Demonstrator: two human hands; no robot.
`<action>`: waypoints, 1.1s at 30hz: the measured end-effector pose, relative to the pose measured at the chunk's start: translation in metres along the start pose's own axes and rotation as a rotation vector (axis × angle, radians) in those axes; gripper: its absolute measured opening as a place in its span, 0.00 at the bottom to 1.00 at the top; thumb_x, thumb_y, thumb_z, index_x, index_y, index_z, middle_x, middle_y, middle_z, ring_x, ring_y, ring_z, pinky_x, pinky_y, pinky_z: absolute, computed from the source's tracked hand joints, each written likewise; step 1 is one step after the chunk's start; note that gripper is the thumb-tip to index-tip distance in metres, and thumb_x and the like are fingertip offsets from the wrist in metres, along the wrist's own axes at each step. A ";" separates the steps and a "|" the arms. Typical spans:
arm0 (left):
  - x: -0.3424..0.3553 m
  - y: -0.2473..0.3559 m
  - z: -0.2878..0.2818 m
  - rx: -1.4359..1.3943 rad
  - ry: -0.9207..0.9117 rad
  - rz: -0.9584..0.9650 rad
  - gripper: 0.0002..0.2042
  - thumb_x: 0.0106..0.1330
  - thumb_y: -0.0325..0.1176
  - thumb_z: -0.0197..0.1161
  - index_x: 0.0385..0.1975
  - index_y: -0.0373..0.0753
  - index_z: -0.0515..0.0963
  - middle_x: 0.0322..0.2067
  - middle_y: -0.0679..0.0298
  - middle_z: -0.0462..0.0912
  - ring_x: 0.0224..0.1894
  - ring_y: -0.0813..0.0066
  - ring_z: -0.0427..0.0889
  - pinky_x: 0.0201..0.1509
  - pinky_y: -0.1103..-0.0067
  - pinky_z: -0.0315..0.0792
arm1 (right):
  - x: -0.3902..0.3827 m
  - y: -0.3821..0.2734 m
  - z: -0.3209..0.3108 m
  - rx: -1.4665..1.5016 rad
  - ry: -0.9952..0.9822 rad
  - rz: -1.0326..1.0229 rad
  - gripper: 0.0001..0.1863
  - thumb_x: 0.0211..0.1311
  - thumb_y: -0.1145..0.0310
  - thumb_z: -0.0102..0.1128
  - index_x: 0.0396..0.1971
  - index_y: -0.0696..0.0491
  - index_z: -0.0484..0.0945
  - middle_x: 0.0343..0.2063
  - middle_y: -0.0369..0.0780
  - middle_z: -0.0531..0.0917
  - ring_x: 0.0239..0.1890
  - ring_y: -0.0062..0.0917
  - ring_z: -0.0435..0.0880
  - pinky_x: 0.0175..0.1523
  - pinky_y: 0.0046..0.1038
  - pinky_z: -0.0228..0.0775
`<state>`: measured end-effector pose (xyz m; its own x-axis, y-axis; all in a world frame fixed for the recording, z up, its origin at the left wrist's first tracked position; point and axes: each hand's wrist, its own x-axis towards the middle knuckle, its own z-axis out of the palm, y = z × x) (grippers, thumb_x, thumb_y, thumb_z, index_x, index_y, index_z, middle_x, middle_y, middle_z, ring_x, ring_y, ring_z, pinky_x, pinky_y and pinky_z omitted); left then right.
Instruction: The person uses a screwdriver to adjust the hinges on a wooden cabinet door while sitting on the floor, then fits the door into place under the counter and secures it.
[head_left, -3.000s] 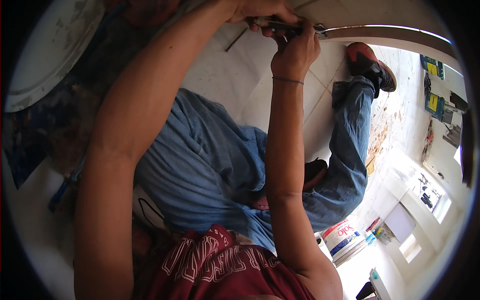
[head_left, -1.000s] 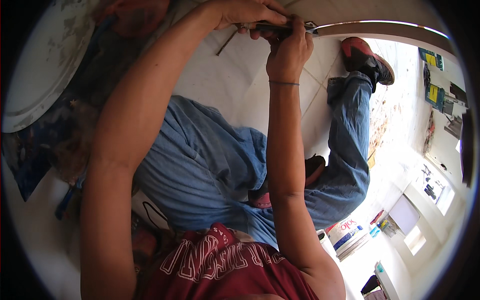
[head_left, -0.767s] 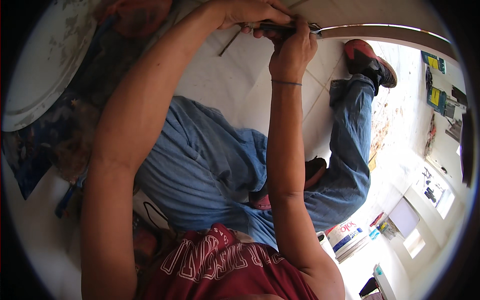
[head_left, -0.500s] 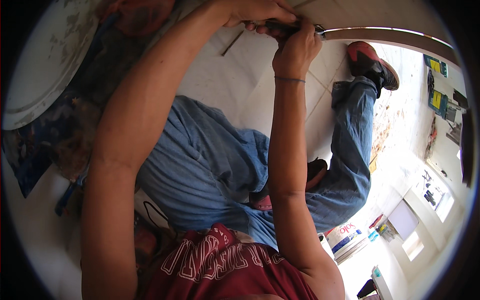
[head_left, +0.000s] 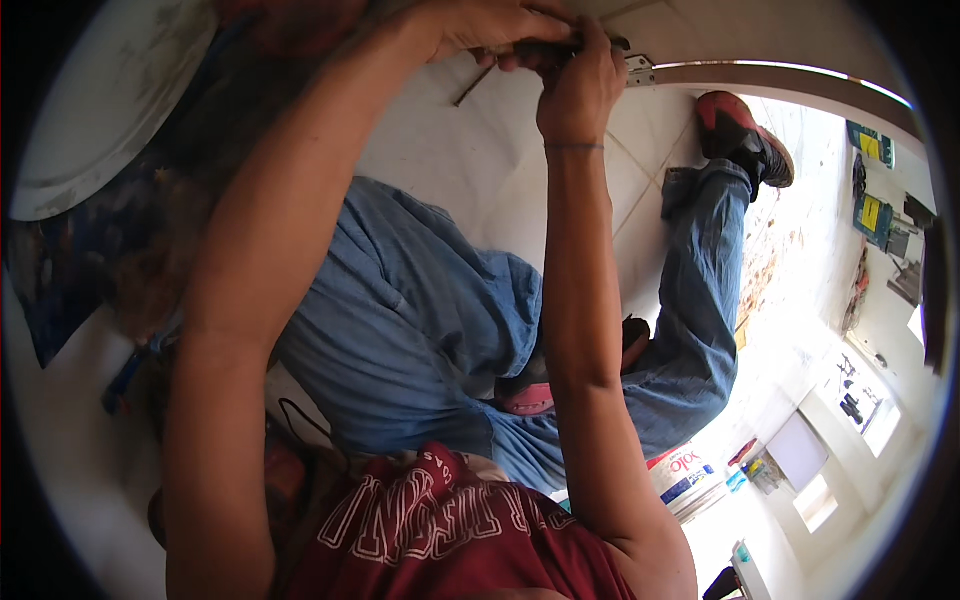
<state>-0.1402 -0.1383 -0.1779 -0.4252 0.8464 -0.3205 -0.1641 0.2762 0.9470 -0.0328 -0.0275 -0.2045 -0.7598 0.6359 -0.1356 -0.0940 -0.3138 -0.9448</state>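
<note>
Both hands meet at the top of the head view. My left hand [head_left: 478, 28] reaches in from the left, its fingers curled around a dark, slender tool [head_left: 545, 47] whose kind I cannot make out. Wrapped on the same tool is my right hand [head_left: 582, 88], a dark cord at its wrist. The tool's dark end pokes out past the right-hand knuckles. Just beside them, a metal hinge plate [head_left: 640, 70] with holes sits at the end of a brown strip-like edge [head_left: 780, 78]. Fingers hide most of the tool.
A thin dark rod [head_left: 473, 86] lies on the pale tiled floor [head_left: 440, 140] below my left hand. My jeans-clad legs [head_left: 420, 290] fold under my arms. A round whitish basin-like thing [head_left: 110, 110] is at left; a white bucket [head_left: 690, 485] and green boxes [head_left: 872, 218] are at right.
Both hands have shifted slightly left with the tool. More of the hinge plate now shows beside my right hand, and the tool's dark end sticks out above it.
</note>
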 end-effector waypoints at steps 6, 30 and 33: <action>-0.002 0.003 0.031 0.130 -0.125 -0.068 0.25 0.66 0.54 0.65 0.53 0.39 0.81 0.36 0.68 0.83 0.35 0.79 0.81 0.38 0.79 0.77 | -0.056 -0.012 -0.052 -0.190 0.057 0.035 0.17 0.74 0.59 0.50 0.44 0.60 0.73 0.36 0.41 0.80 0.32 0.25 0.82 0.34 0.26 0.77; 0.066 -0.008 0.155 -0.674 0.428 -0.165 0.06 0.59 0.32 0.66 0.32 0.37 0.82 0.29 0.66 0.85 0.31 0.71 0.87 0.40 0.75 0.78 | -0.176 -0.045 -0.178 -0.486 0.208 0.201 0.14 0.76 0.60 0.51 0.46 0.55 0.78 0.27 0.33 0.80 0.26 0.12 0.73 0.31 0.18 0.63; 0.059 -0.041 0.144 -0.358 0.312 0.016 0.07 0.59 0.31 0.64 0.33 0.36 0.82 0.28 0.63 0.85 0.28 0.72 0.86 0.33 0.74 0.77 | -0.174 -0.044 -0.166 -0.408 0.197 0.234 0.14 0.76 0.60 0.51 0.46 0.56 0.77 0.26 0.34 0.79 0.27 0.14 0.75 0.33 0.19 0.66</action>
<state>-0.0303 -0.0346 -0.2324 -0.6682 0.6570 -0.3492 -0.4289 0.0434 0.9023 0.2102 -0.0072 -0.1886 -0.5909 0.7149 -0.3737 0.3525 -0.1879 -0.9168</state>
